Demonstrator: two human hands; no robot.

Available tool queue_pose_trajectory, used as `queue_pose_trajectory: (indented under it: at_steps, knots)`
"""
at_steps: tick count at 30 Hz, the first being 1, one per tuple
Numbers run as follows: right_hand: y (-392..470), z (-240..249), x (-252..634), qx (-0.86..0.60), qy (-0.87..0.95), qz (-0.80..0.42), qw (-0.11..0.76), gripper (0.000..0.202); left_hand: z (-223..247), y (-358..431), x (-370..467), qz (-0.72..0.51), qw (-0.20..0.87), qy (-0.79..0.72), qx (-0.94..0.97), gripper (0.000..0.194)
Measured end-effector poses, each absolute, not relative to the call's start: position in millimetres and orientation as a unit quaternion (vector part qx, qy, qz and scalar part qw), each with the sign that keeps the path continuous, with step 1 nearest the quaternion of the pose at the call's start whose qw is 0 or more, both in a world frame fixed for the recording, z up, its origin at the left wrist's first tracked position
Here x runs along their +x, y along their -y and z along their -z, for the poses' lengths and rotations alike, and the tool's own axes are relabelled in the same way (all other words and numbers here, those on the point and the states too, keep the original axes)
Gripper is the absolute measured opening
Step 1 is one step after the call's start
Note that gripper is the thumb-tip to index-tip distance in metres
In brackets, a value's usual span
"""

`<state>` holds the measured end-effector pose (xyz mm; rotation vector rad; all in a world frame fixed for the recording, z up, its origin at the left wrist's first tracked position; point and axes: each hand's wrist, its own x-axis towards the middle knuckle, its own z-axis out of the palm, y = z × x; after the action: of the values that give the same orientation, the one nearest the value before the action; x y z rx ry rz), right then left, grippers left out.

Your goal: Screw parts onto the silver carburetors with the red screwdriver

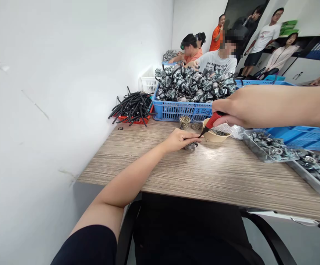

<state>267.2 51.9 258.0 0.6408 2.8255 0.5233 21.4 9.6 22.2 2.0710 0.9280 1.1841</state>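
My right hand (233,106) is closed around the red handle of a screwdriver (213,119), which slants down to the left. Its dark tip comes close to the fingertips of my left hand (178,140); whether it touches anything there I cannot tell. Under those left fingers a small grey metal part (191,147) is held against the table, mostly covered by the hand. Just behind stands a paper bowl (216,137) with small dark pieces in it. Two clear cups of small brass-coloured pieces, one of them a cup (185,122) behind my left hand, stand near the bowl.
A blue crate (173,110) heaped with carburetor-like metal parts stands at the back. Black hoses (134,105) fill a red basket on the left. Clear trays of metal parts (270,145) lie right. A white wall borders the table's left; several people are beyond the crates.
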Motion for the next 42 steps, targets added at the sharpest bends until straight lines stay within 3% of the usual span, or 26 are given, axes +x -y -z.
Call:
queue_pose_trajectory:
  at_steps: [6,12,16,21,26,42]
  knots:
    - [-37,-260,249,0.234,-0.948,-0.192,0.100,0.063,-22,-8,22,-0.446,0.303,-0.352,0.765,0.037]
    - [-24,-258,246,0.282,-0.929,-0.227,0.082,0.074,-25,-10,20,-0.434,0.283,-0.335,0.787,0.031]
    - [-30,-260,260,0.224,-0.946,-0.219,0.081,0.066,-26,-11,20,-0.434,0.281,-0.332,0.789,0.031]
    - [-44,-269,271,0.110,-0.981,-0.128,0.095,0.035,-23,-12,21,-0.430,0.294,-0.335,0.785,0.031]
    - [-48,-270,266,0.149,-0.974,-0.146,0.087,0.019,-22,-11,20,-0.434,0.287,-0.332,0.787,0.031]
    - [-25,-268,252,0.223,-0.950,-0.190,0.103,0.062,-22,-12,19,-0.452,0.277,-0.341,0.776,0.038]
